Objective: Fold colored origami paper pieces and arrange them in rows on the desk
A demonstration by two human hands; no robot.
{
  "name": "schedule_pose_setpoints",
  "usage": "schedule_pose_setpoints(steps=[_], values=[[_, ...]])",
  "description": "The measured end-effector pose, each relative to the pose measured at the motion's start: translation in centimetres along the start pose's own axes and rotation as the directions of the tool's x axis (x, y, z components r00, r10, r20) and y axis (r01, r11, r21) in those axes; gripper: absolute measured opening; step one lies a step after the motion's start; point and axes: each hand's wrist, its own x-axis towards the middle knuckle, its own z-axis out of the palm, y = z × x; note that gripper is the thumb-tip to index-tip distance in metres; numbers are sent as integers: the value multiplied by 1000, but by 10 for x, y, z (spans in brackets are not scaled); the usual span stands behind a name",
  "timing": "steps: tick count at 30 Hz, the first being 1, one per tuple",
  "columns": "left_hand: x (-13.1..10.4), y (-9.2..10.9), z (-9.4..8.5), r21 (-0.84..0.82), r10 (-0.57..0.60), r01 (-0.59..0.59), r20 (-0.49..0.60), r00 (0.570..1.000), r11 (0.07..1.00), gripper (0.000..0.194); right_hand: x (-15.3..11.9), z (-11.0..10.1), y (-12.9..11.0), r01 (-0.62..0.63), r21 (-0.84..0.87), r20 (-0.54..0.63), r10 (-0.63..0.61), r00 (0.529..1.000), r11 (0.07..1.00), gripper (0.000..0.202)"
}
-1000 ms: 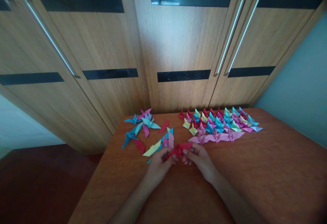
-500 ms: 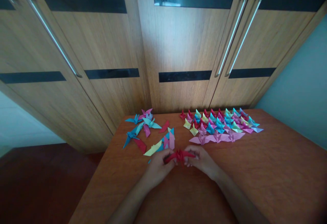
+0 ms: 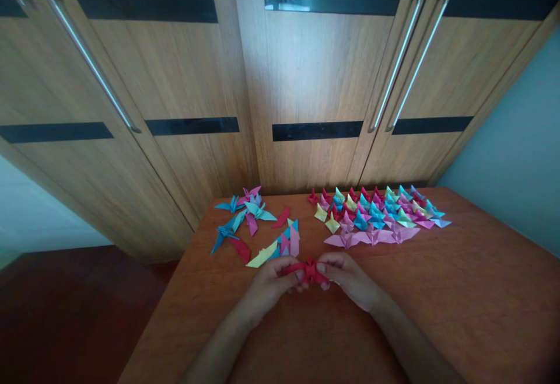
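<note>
A red origami crane (image 3: 310, 271) is held between my two hands, over the near middle of the table. Its left wing is pinched by my left hand (image 3: 276, 279), thumb on the near side. My right hand (image 3: 346, 276) grips the opposite wing, with the thumb close to the crane's folded centre. Just beyond my left hand lies a loose pile of flat folded paper pieces, among them a yellow piece (image 3: 263, 254) and a pink piece (image 3: 294, 240). The fingers behind the red paper are partly hidden.
Rows of small colourful paper cranes (image 3: 376, 216) stand at the back right, with pink ones (image 3: 373, 236) in front. More folded cranes, blue (image 3: 225, 232) and turquoise (image 3: 259, 211), lie at the back left near red pieces (image 3: 240, 250). A wooden wardrobe (image 3: 306, 80) rises behind the table (image 3: 437, 302).
My right thumb and fingers have moved inward along the wing toward the crane's centre. The left hand stays on its wing, having shifted only slightly.
</note>
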Motion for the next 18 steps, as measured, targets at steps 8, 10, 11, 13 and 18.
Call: schedule_pose_setpoints(steps=[8, 10, 11, 13, 18], values=[[-1, -5, 1, -483, -32, 40, 25, 999, 875, 16, 1, 3, 10, -31, 463, -32, 52, 998, 886, 25], [-1, -6, 1, -534, -20, 30, 25, 999, 845, 16, 1, 3, 9, -3, 506, -81, 51, 995, 863, 27], [-2, -6, 0, -549, -18, 30, 27, 999, 835, 16, 1, 3, 8, 11, 514, -105, 51, 993, 858, 30], [-3, -7, 0, -565, -20, 36, 34, 999, 824, 18, 1, 3, 7, 33, 508, -133, 40, 990, 861, 36], [-4, -11, -3, -567, -18, 17, 4, 1000, 824, 25, 0, 2, 9, 77, 460, -108, -30, 994, 884, 50]])
